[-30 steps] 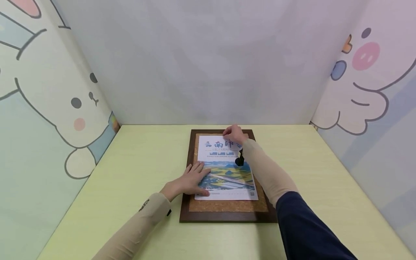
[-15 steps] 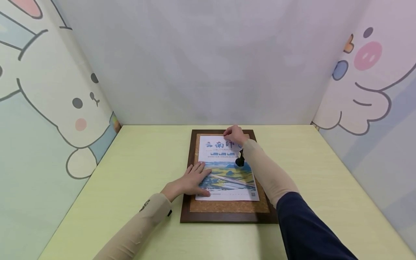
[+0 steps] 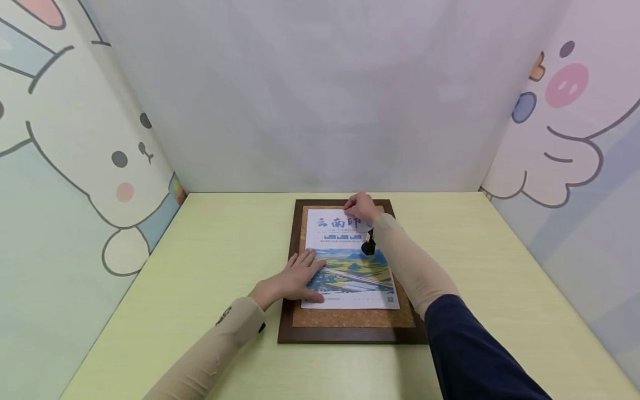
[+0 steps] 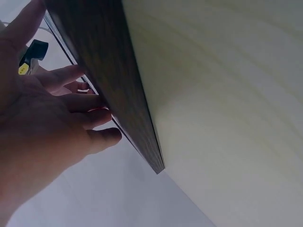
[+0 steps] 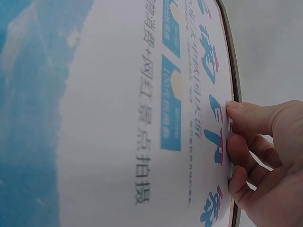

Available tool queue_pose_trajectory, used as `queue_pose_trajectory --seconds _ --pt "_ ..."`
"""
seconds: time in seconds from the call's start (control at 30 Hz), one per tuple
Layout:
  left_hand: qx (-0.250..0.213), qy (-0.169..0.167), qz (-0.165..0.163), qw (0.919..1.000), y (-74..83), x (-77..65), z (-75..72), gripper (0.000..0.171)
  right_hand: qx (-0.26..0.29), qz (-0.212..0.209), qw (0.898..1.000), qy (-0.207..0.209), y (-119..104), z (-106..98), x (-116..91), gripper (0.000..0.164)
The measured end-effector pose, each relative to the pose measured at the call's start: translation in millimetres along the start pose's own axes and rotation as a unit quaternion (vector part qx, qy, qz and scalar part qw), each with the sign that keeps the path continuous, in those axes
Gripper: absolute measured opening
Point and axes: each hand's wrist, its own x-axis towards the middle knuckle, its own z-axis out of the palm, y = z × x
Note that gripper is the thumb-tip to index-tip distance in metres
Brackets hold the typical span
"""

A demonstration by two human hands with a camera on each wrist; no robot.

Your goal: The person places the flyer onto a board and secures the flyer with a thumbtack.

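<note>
A printed paper poster (image 3: 350, 286) with blue Chinese lettering and a landscape picture lies on a cork board (image 3: 352, 318) with a dark wooden frame (image 3: 352, 335). My left hand (image 3: 296, 279) is spread flat over the poster's lower left side and the frame's left bar. In the left wrist view its fingers (image 4: 102, 137) extend straight across the dark frame edge. At the poster's top edge, my right hand (image 3: 361, 206) has its thumb and fingers curled in a pinch. The right wrist view has its fingertips (image 5: 237, 147) right at that edge, beside the large lettering.
The board lies on a pale yellow-green wooden table (image 3: 230, 244). A grey-white back wall (image 3: 325, 100) rises behind it, and side walls carry cartoon animals (image 3: 565, 89). A small black camera (image 3: 368, 246) on the right wrist overlaps the poster.
Both hands keep their places on the poster and board. The whole head view has shifted very slightly; nothing has visibly been taken up or let go.
</note>
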Motion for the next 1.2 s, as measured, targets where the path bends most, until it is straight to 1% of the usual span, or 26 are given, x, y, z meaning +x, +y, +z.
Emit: queue_pose_trajectory --seconds 0.33,0.67,0.8,0.97,1.2 --pt "0.004 0.0 -0.004 1.0 0.8 -0.2 -0.7 0.087 0.005 0.002 1.0 -0.001 -1.8 1.5 2.8 0.007" --pt "0.001 0.002 0.004 1.0 2.4 -2.1 -1.8 0.087 0.008 0.0 1.0 -0.004 -2.6 1.7 8.5 0.006" --pt "-0.002 0.001 0.007 1.0 1.4 -1.3 0.1 0.087 0.009 0.01 1.0 -0.006 -1.1 2.6 10.4 0.006" --pt "-0.003 0.001 0.007 1.0 -0.5 -0.5 0.9 0.087 0.016 0.019 1.0 -0.009 -2.4 1.8 8.9 0.006" --pt "-0.007 0.002 0.006 1.0 -2.3 0.5 0.4 0.087 0.012 0.007 1.0 -0.011 -7.1 -0.6 4.4 0.009"
